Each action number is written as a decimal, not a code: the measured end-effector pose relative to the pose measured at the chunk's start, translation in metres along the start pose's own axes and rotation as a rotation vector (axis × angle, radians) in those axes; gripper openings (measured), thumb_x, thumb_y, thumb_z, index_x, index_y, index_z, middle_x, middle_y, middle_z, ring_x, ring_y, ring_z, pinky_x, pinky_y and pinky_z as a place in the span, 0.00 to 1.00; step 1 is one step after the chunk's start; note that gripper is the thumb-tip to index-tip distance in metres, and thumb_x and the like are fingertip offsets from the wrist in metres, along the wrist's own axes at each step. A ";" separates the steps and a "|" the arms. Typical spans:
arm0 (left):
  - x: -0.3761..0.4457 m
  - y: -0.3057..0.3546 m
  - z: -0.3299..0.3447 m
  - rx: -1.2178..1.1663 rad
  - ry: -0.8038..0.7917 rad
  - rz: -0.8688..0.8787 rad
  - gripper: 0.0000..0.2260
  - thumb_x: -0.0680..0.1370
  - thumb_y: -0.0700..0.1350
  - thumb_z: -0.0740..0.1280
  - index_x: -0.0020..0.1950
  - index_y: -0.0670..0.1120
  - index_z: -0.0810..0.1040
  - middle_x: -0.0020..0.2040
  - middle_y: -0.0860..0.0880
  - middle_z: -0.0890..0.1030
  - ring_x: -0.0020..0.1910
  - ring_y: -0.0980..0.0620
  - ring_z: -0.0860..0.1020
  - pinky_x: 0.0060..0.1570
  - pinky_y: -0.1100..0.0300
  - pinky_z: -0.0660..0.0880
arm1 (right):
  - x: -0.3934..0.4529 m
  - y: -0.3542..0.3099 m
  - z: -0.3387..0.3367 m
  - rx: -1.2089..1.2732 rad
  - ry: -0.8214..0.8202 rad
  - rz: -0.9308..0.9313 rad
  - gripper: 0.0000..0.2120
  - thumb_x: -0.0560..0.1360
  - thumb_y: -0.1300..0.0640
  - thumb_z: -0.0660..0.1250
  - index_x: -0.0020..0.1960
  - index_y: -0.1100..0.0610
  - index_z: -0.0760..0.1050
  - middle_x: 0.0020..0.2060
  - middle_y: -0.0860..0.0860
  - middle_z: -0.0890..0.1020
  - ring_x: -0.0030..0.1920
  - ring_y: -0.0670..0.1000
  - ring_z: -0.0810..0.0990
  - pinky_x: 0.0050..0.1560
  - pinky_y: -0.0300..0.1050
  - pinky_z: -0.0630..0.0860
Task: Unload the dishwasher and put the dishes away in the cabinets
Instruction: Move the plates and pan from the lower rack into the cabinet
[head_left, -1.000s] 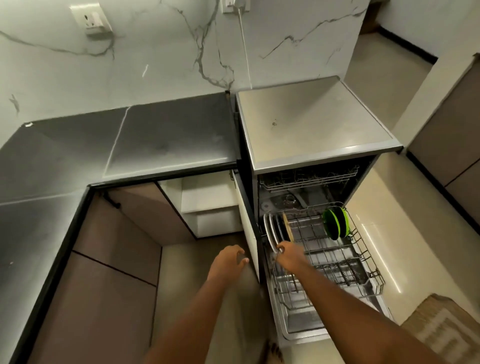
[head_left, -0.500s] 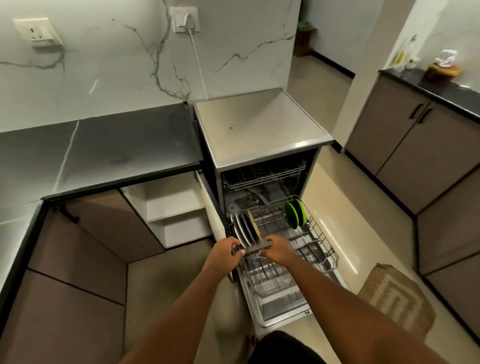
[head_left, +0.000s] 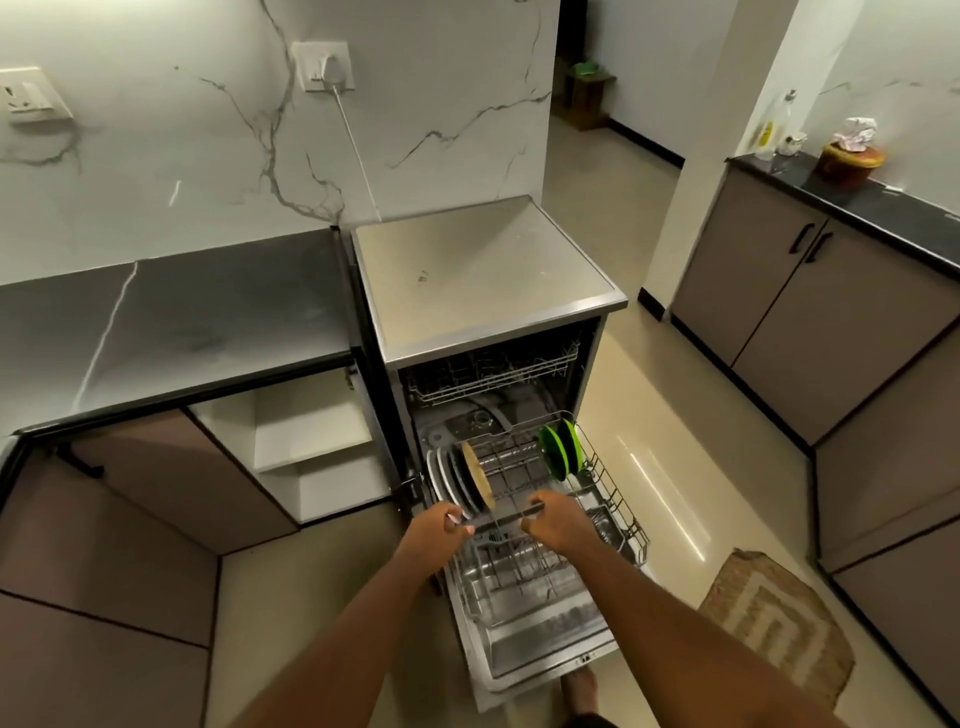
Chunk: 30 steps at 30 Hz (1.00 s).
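Note:
The dishwasher (head_left: 488, 291) stands open with its lower rack (head_left: 621, 501) pulled out over the door (head_left: 545, 657). Several white and grey plates (head_left: 451, 480) and a tan one (head_left: 477, 474) stand upright at the rack's left. Two green plates (head_left: 560, 449) stand at its far right. Just in front of the upright plates, a flat grey plate (head_left: 501, 521), seen edge-on, is held above the rack. My left hand (head_left: 439, 530) grips its left end and my right hand (head_left: 558, 522) grips its right end.
An open cabinet (head_left: 311, 441) with white shelves sits left of the dishwasher under the dark countertop (head_left: 182, 322). The upper rack (head_left: 493, 376) stays inside the machine. A woven rug (head_left: 769, 618) lies on the floor at right, beside closed cabinets (head_left: 779, 296).
My right hand took a grey plate from the rack's left side, and my left hand came over to grip its other end. The view has lifted and shifted right.

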<state>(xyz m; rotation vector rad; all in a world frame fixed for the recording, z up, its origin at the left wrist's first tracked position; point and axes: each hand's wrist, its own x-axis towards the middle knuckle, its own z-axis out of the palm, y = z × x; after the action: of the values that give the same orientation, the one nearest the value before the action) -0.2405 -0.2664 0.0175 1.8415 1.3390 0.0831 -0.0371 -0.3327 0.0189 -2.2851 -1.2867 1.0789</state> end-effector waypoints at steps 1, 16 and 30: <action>0.014 0.007 0.008 -0.006 -0.015 -0.015 0.18 0.79 0.50 0.68 0.66 0.45 0.74 0.56 0.47 0.80 0.51 0.54 0.76 0.50 0.63 0.72 | 0.012 0.008 -0.007 0.005 -0.007 -0.008 0.16 0.76 0.49 0.70 0.61 0.54 0.76 0.52 0.51 0.83 0.50 0.50 0.81 0.56 0.51 0.80; 0.146 0.016 0.085 -0.348 0.099 -0.424 0.17 0.79 0.50 0.68 0.67 0.46 0.74 0.59 0.46 0.80 0.52 0.52 0.77 0.52 0.59 0.73 | 0.182 0.081 -0.025 -0.092 -0.114 -0.044 0.10 0.75 0.51 0.71 0.52 0.57 0.81 0.44 0.53 0.84 0.43 0.50 0.82 0.47 0.46 0.81; 0.309 -0.122 0.186 -0.808 0.245 -0.616 0.16 0.80 0.36 0.66 0.68 0.42 0.74 0.61 0.43 0.80 0.62 0.45 0.77 0.53 0.60 0.71 | 0.398 0.093 0.158 0.087 -0.122 -0.008 0.13 0.74 0.52 0.73 0.57 0.52 0.79 0.51 0.50 0.85 0.50 0.49 0.84 0.53 0.47 0.81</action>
<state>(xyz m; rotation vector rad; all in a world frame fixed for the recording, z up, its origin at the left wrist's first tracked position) -0.1082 -0.1138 -0.3051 0.7293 1.6616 0.4591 0.0282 -0.0690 -0.3253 -2.1787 -1.2656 1.2631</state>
